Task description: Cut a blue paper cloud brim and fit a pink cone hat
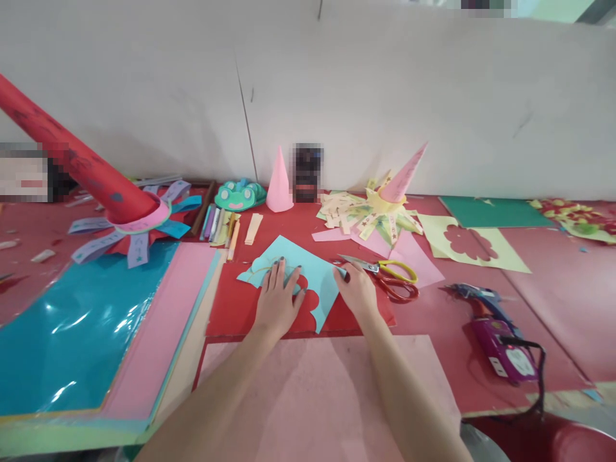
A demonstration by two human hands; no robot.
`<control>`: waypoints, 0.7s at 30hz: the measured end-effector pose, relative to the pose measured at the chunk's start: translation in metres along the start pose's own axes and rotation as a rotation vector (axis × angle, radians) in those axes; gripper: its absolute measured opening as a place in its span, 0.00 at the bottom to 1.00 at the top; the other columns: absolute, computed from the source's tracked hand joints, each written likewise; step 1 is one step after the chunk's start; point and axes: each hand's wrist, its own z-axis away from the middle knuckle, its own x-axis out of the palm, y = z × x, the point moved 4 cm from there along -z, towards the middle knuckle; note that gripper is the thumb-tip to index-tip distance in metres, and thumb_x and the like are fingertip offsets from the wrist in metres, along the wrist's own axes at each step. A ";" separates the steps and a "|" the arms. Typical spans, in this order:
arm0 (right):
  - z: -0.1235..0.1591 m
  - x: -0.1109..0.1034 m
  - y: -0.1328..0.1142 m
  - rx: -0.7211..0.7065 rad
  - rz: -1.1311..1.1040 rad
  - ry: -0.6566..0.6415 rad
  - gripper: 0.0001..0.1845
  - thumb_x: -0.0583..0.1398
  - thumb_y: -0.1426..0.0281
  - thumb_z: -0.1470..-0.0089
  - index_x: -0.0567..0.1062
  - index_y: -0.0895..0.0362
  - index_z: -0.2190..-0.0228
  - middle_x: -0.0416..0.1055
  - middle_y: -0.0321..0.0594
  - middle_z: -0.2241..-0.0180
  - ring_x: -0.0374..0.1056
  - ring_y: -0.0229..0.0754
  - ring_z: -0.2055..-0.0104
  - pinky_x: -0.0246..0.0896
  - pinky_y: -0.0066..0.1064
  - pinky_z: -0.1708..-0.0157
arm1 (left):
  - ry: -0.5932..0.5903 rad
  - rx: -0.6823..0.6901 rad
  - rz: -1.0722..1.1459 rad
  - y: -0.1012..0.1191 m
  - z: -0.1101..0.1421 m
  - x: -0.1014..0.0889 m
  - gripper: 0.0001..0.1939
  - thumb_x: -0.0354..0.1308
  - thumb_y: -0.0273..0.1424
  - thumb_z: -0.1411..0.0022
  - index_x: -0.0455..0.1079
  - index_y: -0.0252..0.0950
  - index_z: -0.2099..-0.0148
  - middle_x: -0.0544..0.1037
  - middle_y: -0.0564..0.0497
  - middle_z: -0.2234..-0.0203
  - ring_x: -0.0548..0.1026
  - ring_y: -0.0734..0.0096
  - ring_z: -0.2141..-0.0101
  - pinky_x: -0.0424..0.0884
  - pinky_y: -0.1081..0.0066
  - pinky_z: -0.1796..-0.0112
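A sheet of light blue paper (317,263) lies at the middle of the work surface, with a scalloped outline cut from its lower side. My left hand (278,298) rests flat over a light blue flower-edged piece (255,271) on the left of the sheet, fingers stretched out. At the sheet's right corner, my right hand (357,289) has thumb and fingers closed on the paper edge. Scissors (397,276) with yellow and red handles lie just right of that hand, blades partly behind it. Red paper (231,311) shows beneath the sheet.
A purple and blue glue gun (500,346) lies on the right. Behind are a pink cone (280,183), a green frog pouch (239,195), markers (212,224) and paper strips (337,212). Left stand a red cone craft (125,205) and plastic-wrapped blue sheets (86,333). A wall closes the back.
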 end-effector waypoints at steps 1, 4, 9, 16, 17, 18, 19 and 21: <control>0.002 -0.002 -0.002 0.021 -0.018 0.017 0.11 0.54 0.65 0.44 0.76 0.54 0.66 0.73 0.41 0.58 0.68 0.44 0.59 0.57 0.29 0.69 | 0.004 0.000 -0.001 0.000 0.000 0.000 0.25 0.46 0.38 0.34 0.60 0.37 0.37 0.54 0.36 0.36 0.55 0.47 0.38 0.57 0.52 0.42; 0.007 -0.007 -0.005 0.076 -0.086 0.028 0.13 0.55 0.68 0.45 0.75 0.52 0.59 0.74 0.40 0.56 0.68 0.46 0.54 0.60 0.32 0.63 | 0.020 0.007 0.000 0.000 0.000 0.000 0.25 0.46 0.38 0.34 0.61 0.37 0.38 0.55 0.36 0.36 0.56 0.48 0.38 0.57 0.52 0.42; 0.010 -0.009 -0.005 0.085 -0.118 -0.007 0.16 0.55 0.69 0.45 0.75 0.53 0.55 0.75 0.41 0.54 0.68 0.48 0.50 0.62 0.36 0.58 | 0.023 0.012 0.011 0.000 0.000 0.001 0.25 0.47 0.38 0.34 0.61 0.37 0.37 0.55 0.36 0.36 0.55 0.47 0.38 0.57 0.52 0.42; 0.007 -0.008 -0.012 -0.007 0.106 0.077 0.15 0.52 0.70 0.43 0.77 0.57 0.61 0.77 0.45 0.64 0.70 0.49 0.57 0.59 0.38 0.57 | 0.016 0.015 0.019 -0.001 0.000 0.002 0.25 0.48 0.37 0.35 0.60 0.37 0.37 0.54 0.36 0.36 0.55 0.47 0.38 0.57 0.51 0.42; 0.007 -0.006 -0.013 -0.018 0.142 0.074 0.14 0.53 0.70 0.43 0.77 0.58 0.62 0.77 0.47 0.63 0.70 0.50 0.57 0.59 0.38 0.57 | 0.014 0.016 0.019 -0.001 0.000 0.001 0.25 0.48 0.37 0.35 0.60 0.37 0.37 0.54 0.37 0.36 0.55 0.47 0.38 0.57 0.51 0.42; 0.007 -0.004 -0.014 -0.026 0.172 0.068 0.14 0.53 0.70 0.43 0.77 0.59 0.61 0.77 0.48 0.62 0.69 0.51 0.56 0.58 0.38 0.57 | 0.010 0.015 0.016 -0.001 -0.001 0.001 0.25 0.48 0.37 0.35 0.60 0.38 0.37 0.54 0.37 0.36 0.55 0.47 0.38 0.57 0.51 0.42; 0.006 -0.002 -0.015 -0.031 0.193 0.064 0.14 0.53 0.69 0.43 0.76 0.61 0.60 0.76 0.49 0.61 0.68 0.52 0.55 0.58 0.38 0.57 | 0.006 0.011 0.012 0.000 -0.001 0.001 0.25 0.48 0.37 0.35 0.61 0.38 0.38 0.55 0.37 0.36 0.55 0.48 0.38 0.57 0.51 0.42; 0.005 0.000 -0.015 -0.027 0.216 0.065 0.15 0.54 0.68 0.42 0.76 0.62 0.59 0.74 0.51 0.59 0.67 0.53 0.54 0.59 0.39 0.56 | 0.000 0.006 0.005 0.000 -0.001 0.000 0.25 0.48 0.37 0.35 0.60 0.38 0.37 0.56 0.36 0.36 0.55 0.48 0.38 0.58 0.51 0.43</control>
